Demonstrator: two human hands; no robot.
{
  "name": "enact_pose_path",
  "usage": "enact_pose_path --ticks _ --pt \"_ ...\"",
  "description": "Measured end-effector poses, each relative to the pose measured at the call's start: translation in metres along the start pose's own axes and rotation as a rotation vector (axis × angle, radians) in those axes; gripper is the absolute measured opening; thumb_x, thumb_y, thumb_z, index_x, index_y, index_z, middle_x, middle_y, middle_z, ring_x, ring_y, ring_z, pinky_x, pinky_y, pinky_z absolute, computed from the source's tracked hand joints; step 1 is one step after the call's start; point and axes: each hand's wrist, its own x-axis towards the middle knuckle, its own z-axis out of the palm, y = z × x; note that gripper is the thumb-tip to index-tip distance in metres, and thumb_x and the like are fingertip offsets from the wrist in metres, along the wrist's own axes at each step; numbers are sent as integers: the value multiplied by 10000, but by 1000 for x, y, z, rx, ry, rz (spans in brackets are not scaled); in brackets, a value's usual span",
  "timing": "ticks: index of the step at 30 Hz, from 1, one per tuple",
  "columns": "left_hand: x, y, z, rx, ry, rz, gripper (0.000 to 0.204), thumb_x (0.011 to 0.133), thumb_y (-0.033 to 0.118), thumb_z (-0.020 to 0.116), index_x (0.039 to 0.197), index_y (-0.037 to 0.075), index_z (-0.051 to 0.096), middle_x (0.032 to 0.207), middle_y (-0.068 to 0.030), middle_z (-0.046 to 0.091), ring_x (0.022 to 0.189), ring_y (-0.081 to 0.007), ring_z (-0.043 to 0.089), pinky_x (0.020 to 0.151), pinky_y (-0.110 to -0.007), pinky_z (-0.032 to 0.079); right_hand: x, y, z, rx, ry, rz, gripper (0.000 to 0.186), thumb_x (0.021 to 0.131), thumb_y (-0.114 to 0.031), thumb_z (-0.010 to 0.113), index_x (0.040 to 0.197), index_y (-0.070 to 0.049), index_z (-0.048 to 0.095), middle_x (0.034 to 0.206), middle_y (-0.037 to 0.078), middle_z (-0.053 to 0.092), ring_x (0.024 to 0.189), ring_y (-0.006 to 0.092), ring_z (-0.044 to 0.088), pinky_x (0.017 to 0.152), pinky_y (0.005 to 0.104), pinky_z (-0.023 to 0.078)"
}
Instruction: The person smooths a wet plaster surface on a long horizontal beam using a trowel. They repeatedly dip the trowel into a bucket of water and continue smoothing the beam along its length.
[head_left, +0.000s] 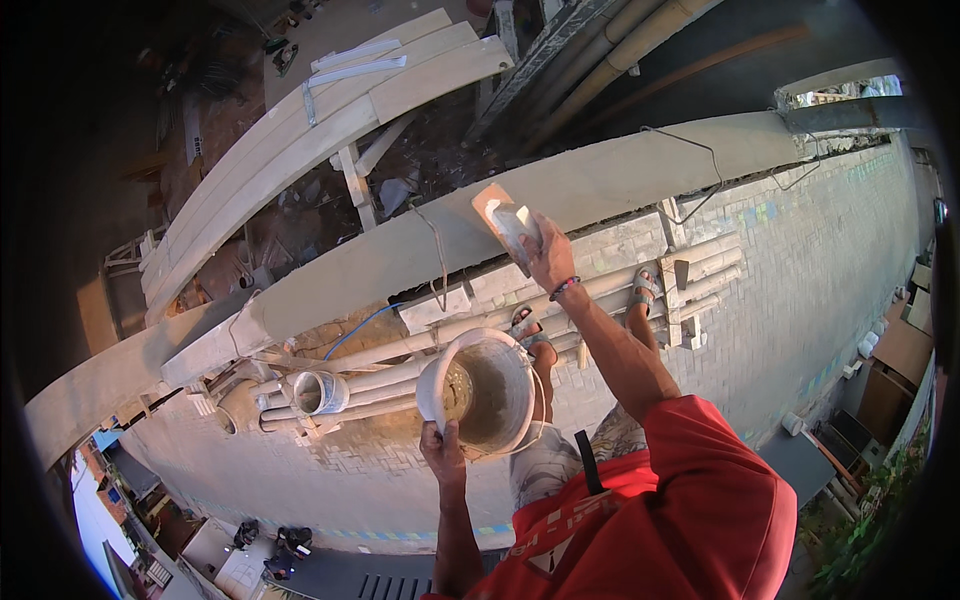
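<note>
My left hand [441,450] grips the near left rim of a pale, mortar-smeared bucket [528,385]. The bucket is tilted, its mouth facing up, and some wet grey-brown mortar [457,390] lies inside. My right hand [549,256] is closed around a plastering float [490,205] with an orange face and a grey-smeared block. It is raised against the long, smooth grey plastered beam [610,188], which crosses in front of me. I cannot tell whether the float touches the surface.
My sandalled feet [642,290] rest on bamboo poles [600,290] above a paved surface [780,290]. A white bucket [320,392] stands on the poles at left. Bent wires [718,165] stick out along the beam. Pale planks [350,115] lie beyond it.
</note>
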Motion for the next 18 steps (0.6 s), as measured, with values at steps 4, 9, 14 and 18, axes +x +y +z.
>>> enact_pose_path --ticks 4,9,14,18 --pt "-1 -11 3 21 -7 -23 294 861 119 631 682 51 408 651 35 363 609 -62 315 547 -242 300 37 79 -115 -183 297 159 439 837 -140 595 1227 40 507 1132 271 584 1051 415 561 914 438 441" --pt "2 -6 22 -26 -33 70 246 852 101 632 693 66 447 652 60 376 601 -42 334 538 -221 298 83 135 -176 -338 374 271 426 853 -162 583 1232 22 517 1104 267 600 1008 416 587 873 444 465" --pt "0 1 33 80 -60 58 216 856 105 626 712 59 471 655 58 394 615 -39 341 549 -218 304 39 78 -67 -319 146 92 480 836 -149 573 1277 -1 459 1061 214 564 967 408 515 876 453 426" --pt "3 12 48 113 -112 2 214 855 105 626 715 50 474 660 58 406 619 -36 341 547 -217 307 1 36 -13 -147 -159 0 486 821 -142 592 1266 7 463 1126 233 563 1042 414 516 912 457 425"
